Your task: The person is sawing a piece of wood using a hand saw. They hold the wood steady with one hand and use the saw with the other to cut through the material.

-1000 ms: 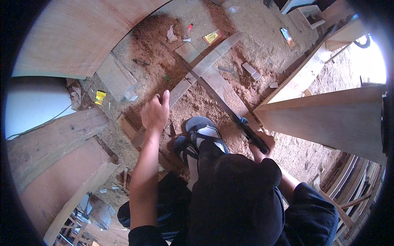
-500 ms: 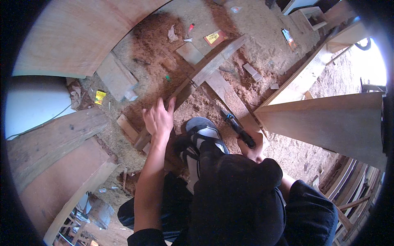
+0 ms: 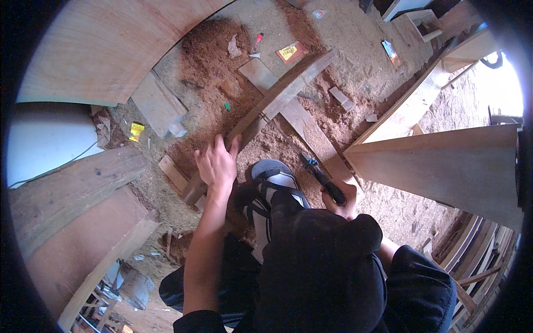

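Note:
A long wooden beam [image 3: 282,101] lies aslant across a flat board, from upper right down to lower left. My left hand [image 3: 216,165] grips its lower-left part, with the fingers over the top and the thumb at the side towards me. In my right hand [image 3: 343,202] is the dark handle of a handsaw [image 3: 319,173] with a blue part at the front. Its thin blade slants up to the left and meets the beam near the middle. My sandalled foot [image 3: 272,169] is beside the beam, between my hands.
Sawdust covers the floor. A flat board [image 3: 313,133] runs under the beam, and a small wood block [image 3: 341,99] lies to its right. Wooden panels [image 3: 438,161] stand at the right. Thick timber [image 3: 78,177] lies left. Several wrappers, including a yellow one [image 3: 136,131], are scattered about.
The beam has tipped slightly, showing more of its broad upper face. My left hand has shifted a little with it. The saw handle has moved slightly towards me.

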A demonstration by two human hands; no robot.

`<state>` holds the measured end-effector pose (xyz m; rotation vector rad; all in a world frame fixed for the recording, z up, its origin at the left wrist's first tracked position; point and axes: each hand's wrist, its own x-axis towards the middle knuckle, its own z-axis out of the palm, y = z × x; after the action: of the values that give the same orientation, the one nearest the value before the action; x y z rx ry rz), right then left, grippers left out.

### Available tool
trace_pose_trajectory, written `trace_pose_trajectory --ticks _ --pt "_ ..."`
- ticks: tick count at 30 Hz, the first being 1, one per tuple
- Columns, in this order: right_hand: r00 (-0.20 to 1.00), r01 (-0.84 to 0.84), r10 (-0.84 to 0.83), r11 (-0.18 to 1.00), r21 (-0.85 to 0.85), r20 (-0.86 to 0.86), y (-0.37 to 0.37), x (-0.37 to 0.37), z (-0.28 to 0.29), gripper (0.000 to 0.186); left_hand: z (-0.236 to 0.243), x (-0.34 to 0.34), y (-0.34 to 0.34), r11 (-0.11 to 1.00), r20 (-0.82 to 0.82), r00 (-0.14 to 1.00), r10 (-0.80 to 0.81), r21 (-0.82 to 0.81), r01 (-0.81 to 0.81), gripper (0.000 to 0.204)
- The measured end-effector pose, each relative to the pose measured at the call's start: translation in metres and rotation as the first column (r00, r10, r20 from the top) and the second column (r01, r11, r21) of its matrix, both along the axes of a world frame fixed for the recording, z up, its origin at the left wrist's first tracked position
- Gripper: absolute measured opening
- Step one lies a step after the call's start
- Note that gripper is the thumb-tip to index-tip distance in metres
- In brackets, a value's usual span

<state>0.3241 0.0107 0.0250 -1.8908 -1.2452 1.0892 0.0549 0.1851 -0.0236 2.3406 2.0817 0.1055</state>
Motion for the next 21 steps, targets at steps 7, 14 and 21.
trace_pose_trajectory --ticks 7,14,21 --pt "0.999 0.021 -0.021 1.0 0.021 -0.03 -0.002 -0.001 0.001 0.029 0.002 0.002 -0.004 1.0 -0.023 1.0 -0.016 0.019 0.017 0.052" --pt "0.996 -0.025 0.041 0.979 0.204 -0.075 0.018 -0.01 0.0 0.012 -0.003 0.0 -0.007 0.999 0.025 1.0 0.002 0.038 -0.003 0.051" --pt "0.996 -0.003 0.033 0.94 0.341 -0.083 0.011 -0.01 -0.018 0.014 -0.004 0.002 -0.008 0.997 0.017 1.0 -0.008 0.082 0.007 0.052"
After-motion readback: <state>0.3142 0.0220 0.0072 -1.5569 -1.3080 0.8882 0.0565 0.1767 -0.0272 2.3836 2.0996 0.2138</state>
